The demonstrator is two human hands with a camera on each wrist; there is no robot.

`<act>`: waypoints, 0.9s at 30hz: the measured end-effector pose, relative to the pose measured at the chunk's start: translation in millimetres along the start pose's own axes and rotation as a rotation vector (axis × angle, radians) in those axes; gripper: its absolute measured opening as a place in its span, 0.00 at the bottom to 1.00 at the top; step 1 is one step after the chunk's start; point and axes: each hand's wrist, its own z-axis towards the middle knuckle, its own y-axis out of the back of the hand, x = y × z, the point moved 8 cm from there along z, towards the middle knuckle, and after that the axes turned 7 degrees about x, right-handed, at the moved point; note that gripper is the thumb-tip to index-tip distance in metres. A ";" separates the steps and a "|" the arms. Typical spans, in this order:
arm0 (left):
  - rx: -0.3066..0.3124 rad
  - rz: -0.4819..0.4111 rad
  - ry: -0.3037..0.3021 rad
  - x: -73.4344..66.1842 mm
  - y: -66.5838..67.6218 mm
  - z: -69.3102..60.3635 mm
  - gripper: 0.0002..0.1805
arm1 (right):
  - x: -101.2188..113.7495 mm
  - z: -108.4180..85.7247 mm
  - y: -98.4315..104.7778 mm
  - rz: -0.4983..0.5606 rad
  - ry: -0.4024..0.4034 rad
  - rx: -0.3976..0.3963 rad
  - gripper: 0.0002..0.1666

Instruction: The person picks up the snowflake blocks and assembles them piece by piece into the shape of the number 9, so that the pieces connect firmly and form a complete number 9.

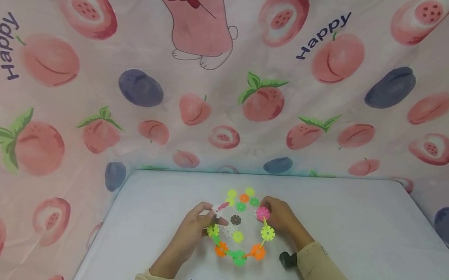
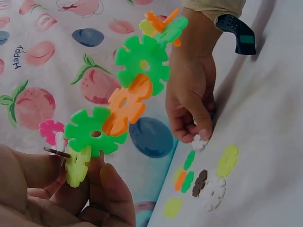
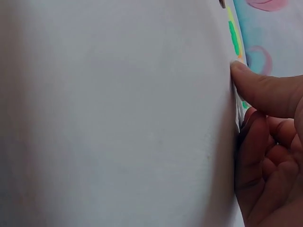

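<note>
My left hand (image 1: pixel 190 230) grips one end of a curved chain of interlocking flower-shaped plastic discs (image 1: pixel 239 258). The chain, held above the table, runs through green, orange and yellow discs to a pink disc (image 1: pixel 263 214) near my right hand. At the gripped end are a yellow disc (image 2: pixel 78 166), a brown one seen edge-on, a white one and a pink one (image 2: pixel 50 131). My right hand (image 1: pixel 280 216) is down at the tabletop, thumb and fingers pinching a white disc (image 2: pixel 199 142). In the right wrist view that disc is mostly hidden behind the thumb (image 3: pixel 270 94).
Loose discs lie on the white table (image 1: pixel 152 205) between the hands: a brown one (image 1: pixel 235 219), a white one (image 2: pixel 215 194), an orange one (image 1: pixel 244 198), and several yellow and green ones. A fruit-patterned cloth (image 1: pixel 197 87) hangs behind the table.
</note>
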 end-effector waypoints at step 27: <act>0.108 0.057 0.062 3.4 -12.1 0.1 0.10 | 42.7 -34.9 43.6 0.563 0.010 0.054 0.16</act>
